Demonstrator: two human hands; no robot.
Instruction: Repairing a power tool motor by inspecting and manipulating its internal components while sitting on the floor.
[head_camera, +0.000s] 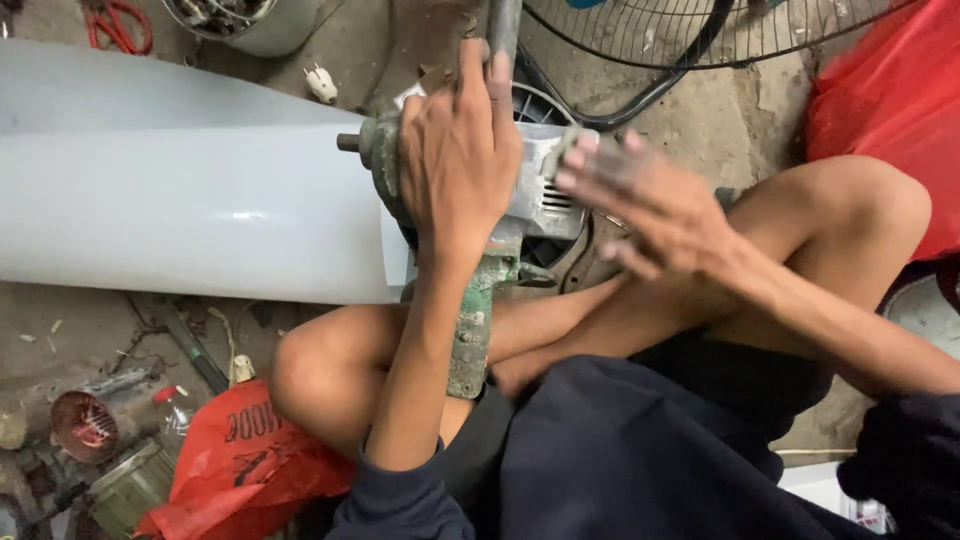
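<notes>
A dirty grey concrete floor (720, 110) carries a big rolled white plastic sheet (190, 200). Below that roll lie a crumpled red plastic bag (240, 460) and a copper-wound motor coil (85, 425); above it, a white plug (322, 84).

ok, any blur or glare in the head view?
Head view: right hand smeared by motion blur, fingers streaked; left hand on the green tool is sharp; small glare spot on the white sheet; light is soft, shadows weak.
</notes>
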